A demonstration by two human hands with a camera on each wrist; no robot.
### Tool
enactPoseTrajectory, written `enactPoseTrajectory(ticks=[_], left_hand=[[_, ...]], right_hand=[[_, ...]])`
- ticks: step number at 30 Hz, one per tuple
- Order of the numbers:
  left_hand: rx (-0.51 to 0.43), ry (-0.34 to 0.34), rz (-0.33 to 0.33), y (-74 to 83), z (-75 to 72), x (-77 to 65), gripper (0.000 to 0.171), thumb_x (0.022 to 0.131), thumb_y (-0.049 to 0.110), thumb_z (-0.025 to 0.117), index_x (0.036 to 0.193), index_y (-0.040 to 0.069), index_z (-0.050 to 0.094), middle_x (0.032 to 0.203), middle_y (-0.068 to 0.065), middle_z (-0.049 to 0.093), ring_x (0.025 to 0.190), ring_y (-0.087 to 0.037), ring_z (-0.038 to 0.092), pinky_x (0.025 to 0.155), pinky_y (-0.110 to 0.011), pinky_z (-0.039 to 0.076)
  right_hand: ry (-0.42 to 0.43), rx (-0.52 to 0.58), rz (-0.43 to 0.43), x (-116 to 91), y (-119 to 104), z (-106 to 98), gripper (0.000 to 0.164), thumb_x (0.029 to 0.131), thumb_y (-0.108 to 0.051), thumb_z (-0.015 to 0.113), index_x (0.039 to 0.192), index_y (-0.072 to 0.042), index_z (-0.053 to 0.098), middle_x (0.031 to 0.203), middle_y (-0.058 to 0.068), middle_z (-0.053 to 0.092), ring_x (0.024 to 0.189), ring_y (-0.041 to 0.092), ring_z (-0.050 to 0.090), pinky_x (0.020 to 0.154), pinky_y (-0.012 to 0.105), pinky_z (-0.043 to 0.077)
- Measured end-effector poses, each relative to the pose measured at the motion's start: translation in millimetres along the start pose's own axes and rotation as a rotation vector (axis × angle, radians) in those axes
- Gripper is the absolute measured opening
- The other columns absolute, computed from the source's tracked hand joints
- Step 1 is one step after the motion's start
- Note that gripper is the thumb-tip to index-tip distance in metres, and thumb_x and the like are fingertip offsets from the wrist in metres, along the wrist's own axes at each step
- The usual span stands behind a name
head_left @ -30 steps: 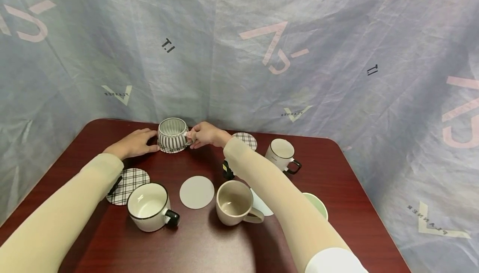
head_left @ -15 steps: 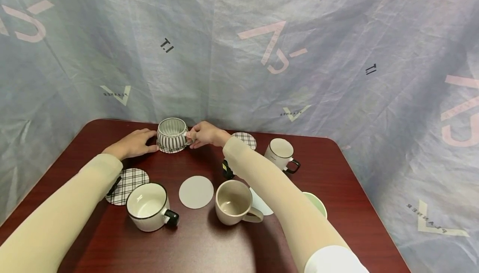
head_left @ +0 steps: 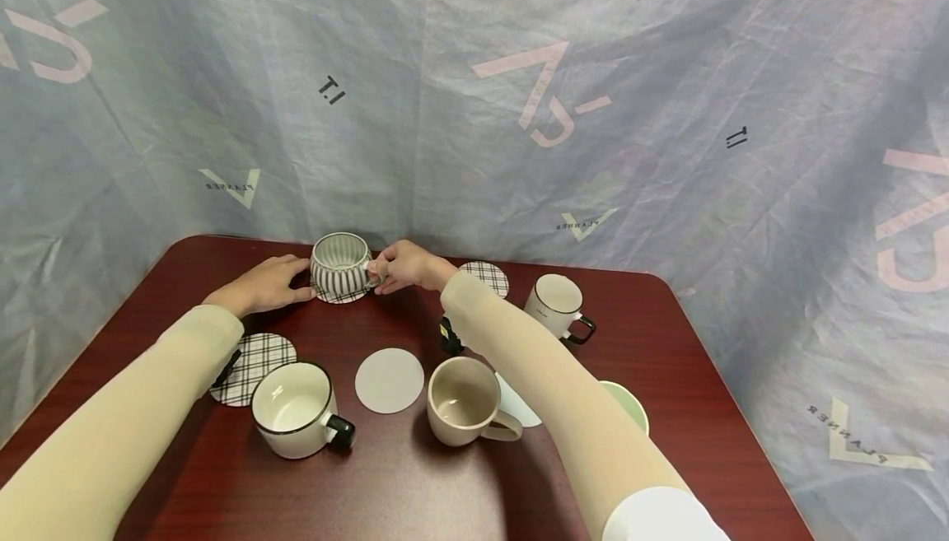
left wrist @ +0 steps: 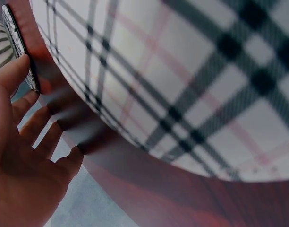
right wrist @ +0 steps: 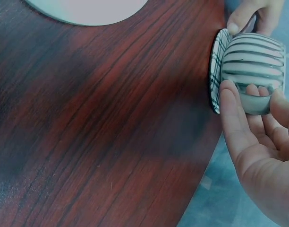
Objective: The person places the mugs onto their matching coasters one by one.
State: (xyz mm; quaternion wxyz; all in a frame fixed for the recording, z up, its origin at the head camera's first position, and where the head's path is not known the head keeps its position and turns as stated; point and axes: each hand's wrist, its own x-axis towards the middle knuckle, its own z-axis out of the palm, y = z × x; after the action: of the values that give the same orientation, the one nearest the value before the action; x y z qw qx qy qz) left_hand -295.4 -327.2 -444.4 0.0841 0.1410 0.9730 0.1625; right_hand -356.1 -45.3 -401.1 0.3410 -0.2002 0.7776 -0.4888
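Observation:
A grey-and-white striped mug (head_left: 340, 264) stands upright on a round plaid coaster (right wrist: 215, 71) at the table's back left. My right hand (head_left: 406, 266) pinches the mug's handle (right wrist: 255, 103) from the right side. On the other side, my left hand (head_left: 270, 284) rests on the table with its fingers extended. Its thumb and fingertips are at the coaster's left edge, as the left wrist view also shows the hand (left wrist: 33, 156) beside that coaster. Whether the left fingers touch the mug cannot be told.
Nearer stand a white mug with black handle (head_left: 292, 409), a beige mug (head_left: 463, 401), a tall white mug (head_left: 554, 306) and a green cup (head_left: 628, 405), partly behind the right arm. Coasters lie about: plaid (head_left: 259, 360), white (head_left: 389, 380), another plaid (head_left: 485, 277). A curtain (head_left: 445, 113) hangs behind.

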Motion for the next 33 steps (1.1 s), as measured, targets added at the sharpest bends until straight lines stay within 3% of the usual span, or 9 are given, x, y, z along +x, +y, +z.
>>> enactPoseTrajectory(ticks=[15,20,23,27,33], left_hand=[[0.010,0.009,0.007,-0.7,1.5,1.6,0.075,0.106,0.035,0.065,0.156,-0.014,0.039,0.157,-0.041,0.037,0.145,-0.061,0.032,0.118,-0.072,0.030],[-0.004,0.003,0.004,-0.5,0.8,0.7,0.076,0.106,0.037,0.064,0.156,-0.014,0.037,0.157,-0.042,0.036,0.146,-0.062,0.030,0.118,-0.073,0.029],[-0.001,0.000,0.002,-1.2,0.9,0.6,0.077,0.106,0.038,0.064,0.157,-0.014,0.037,0.157,-0.043,0.035,0.146,-0.063,0.030,0.117,-0.073,0.029],[0.009,-0.002,0.017,-3.4,2.6,3.1,0.076,0.106,0.037,0.064,0.156,-0.014,0.038,0.158,-0.042,0.035,0.146,-0.062,0.030,0.117,-0.074,0.030],[0.027,0.002,0.044,-7.3,-1.4,0.9,0.075,0.105,0.038,0.066,0.156,-0.012,0.040,0.156,-0.042,0.039,0.145,-0.061,0.036,0.115,-0.074,0.033]], right_hand=[[0.000,-0.030,-0.004,-5.7,-1.8,0.6,0.035,0.113,-0.016,0.053,0.127,0.015,0.065,0.135,0.032,0.063,0.122,0.044,0.068,0.106,0.048,0.055],[0.026,-0.096,0.016,-8.5,-5.7,-1.5,0.036,0.112,-0.020,0.057,0.126,0.010,0.069,0.132,0.025,0.067,0.119,0.040,0.070,0.105,0.047,0.056],[0.050,-0.139,0.033,-12.0,-9.4,-4.5,0.037,0.112,-0.023,0.058,0.134,0.006,0.068,0.135,0.020,0.067,0.122,0.038,0.070,0.105,0.045,0.056],[0.075,-0.183,0.045,-22.9,-15.7,-15.9,0.042,0.112,-0.023,0.057,0.146,0.001,0.061,0.141,0.019,0.065,0.127,0.037,0.067,0.105,0.043,0.056],[0.056,-0.198,0.027,-53.1,-27.9,-33.8,0.042,0.113,-0.022,0.055,0.148,0.000,0.059,0.146,0.021,0.062,0.132,0.035,0.064,0.109,0.041,0.054]])
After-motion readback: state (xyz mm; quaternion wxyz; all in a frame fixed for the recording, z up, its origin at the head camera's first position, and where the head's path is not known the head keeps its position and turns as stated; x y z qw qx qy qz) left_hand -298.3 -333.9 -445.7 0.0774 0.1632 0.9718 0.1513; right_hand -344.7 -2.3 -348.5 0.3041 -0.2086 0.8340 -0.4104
